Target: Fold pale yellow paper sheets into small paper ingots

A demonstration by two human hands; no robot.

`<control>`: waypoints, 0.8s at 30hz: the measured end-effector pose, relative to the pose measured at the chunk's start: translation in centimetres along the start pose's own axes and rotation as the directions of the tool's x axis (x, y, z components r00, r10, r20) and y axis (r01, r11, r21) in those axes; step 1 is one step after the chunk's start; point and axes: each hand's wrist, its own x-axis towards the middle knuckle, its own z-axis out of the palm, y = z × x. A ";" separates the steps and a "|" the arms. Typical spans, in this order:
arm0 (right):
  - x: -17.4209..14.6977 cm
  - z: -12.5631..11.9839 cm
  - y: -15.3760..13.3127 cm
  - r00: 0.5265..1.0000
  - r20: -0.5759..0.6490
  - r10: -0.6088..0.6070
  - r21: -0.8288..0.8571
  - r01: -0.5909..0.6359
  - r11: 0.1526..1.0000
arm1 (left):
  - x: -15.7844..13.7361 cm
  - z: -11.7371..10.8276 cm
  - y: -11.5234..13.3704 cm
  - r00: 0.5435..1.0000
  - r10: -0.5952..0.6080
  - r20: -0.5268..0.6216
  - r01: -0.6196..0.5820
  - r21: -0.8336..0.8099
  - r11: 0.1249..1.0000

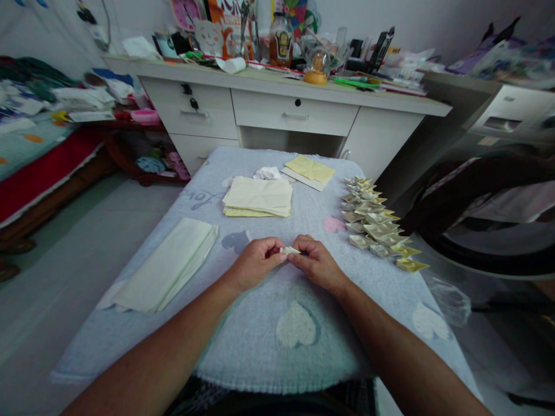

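Observation:
Between my two hands is a small piece of folded paper [289,250], pale and pointed at its right end. My left hand [259,261] pinches its left side between thumb and fingers. The thumb and fingers of my right hand [317,262] close on its right side. Part of the paper is hidden by the fingertips. Beyond my hands lies a stack of cream and yellow paper sheets [259,196]. Rows of small folded paper boats [375,219] stand on the right of the table.
A folded pale green sheet bundle [167,263] lies left on the cloth-covered table [260,323]. Behind the stack are a crumpled white tissue [267,173] and more yellow paper [310,169]. A white desk [295,98] with a cluttered top borders the far edge; a washing machine [511,124] stands right.

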 end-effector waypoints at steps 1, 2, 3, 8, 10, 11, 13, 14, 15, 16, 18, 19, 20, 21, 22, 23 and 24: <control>0.0 0.0 0.0 1.000 -0.006 -0.004 0.002 0.004 1.000 | 0.0 0.0 0.0 1.000 0.002 -0.003 -0.002 -0.002 1.000; 0.0 0.0 0.1 1.000 -0.012 -0.008 0.004 0.008 1.000 | 0.0 0.1 0.1 1.000 0.004 -0.003 -0.004 -0.008 1.000; 0.0 -0.1 0.1 1.000 -0.019 -0.012 0.006 0.012 1.000 | 0.0 0.1 0.1 1.000 0.007 0.004 -0.007 -0.021 1.000; 0.0 -0.2 0.0 0.999 -0.040 -0.025 0.001 0.025 1.000 | 0.0 -0.1 0.1 0.999 0.012 0.053 -0.011 -0.023 1.000; 0.0 -0.2 -0.1 0.999 -0.031 -0.028 -0.016 0.028 0.999 | 0.0 -0.3 0.1 0.999 0.001 0.040 -0.003 0.033 0.999; 0.0 -0.2 -0.2 0.999 -0.022 -0.031 -0.025 0.031 0.999 | 0.0 -0.4 0.2 1.000 0.001 0.029 -0.003 0.056 0.998; -0.1 -0.2 -0.2 0.999 -0.002 -0.037 -0.036 0.037 0.999 | 0.0 -0.5 0.3 1.000 0.013 0.009 -0.014 0.086 0.996; -0.1 -0.2 -0.2 0.999 0.006 -0.039 -0.039 0.039 0.998 | -0.1 -0.6 0.4 1.000 0.021 0.002 -0.021 0.094 0.995; -0.1 -0.1 -0.2 0.999 0.012 -0.040 -0.045 0.041 0.998 | -0.1 -0.6 0.5 1.000 0.026 -0.005 -0.026 0.100 0.995; -0.1 -0.1 -0.2 0.999 0.016 -0.040 -0.052 0.041 0.998 | -0.1 -0.6 0.7 1.000 0.028 -0.009 -0.027 0.106 0.994; 0.0 -0.1 -0.2 0.999 0.018 -0.041 -0.068 0.042 0.997 | -0.1 -0.5 0.9 1.000 0.024 -0.013 -0.022 0.124 0.992; 0.0 0.0 -0.2 0.999 0.017 -0.042 -0.073 0.043 0.996 | -0.1 -0.5 0.9 1.000 0.021 -0.015 -0.019 0.135 0.991; 0.0 0.0 -0.2 0.999 0.015 -0.042 -0.077 0.043 0.996 | -0.1 -0.4 1.0 1.000 0.018 -0.017 -0.015 0.146 0.989; 0.0 0.0 -0.2 0.999 0.013 -0.043 -0.080 0.044 0.996 | -0.1 -0.4 1.0 1.000 0.015 -0.019 -0.012 0.155 0.988; 0.0 0.1 -0.2 0.999 0.011 -0.045 -0.084 0.046 0.995 | -0.1 -0.4 1.0 1.000 0.015 -0.021 -0.011 0.164 0.986; 0.1 0.1 -0.1 0.999 0.011 -0.048 -0.089 0.049 0.995 | -0.1 -0.4 1.0 1.000 0.015 -0.023 -0.011 0.171 0.985; 0.1 0.1 -0.1 0.999 0.017 -0.052 -0.094 0.053 0.994 | -0.1 -0.4 1.0 1.000 0.017 -0.021 -0.013 0.178 0.984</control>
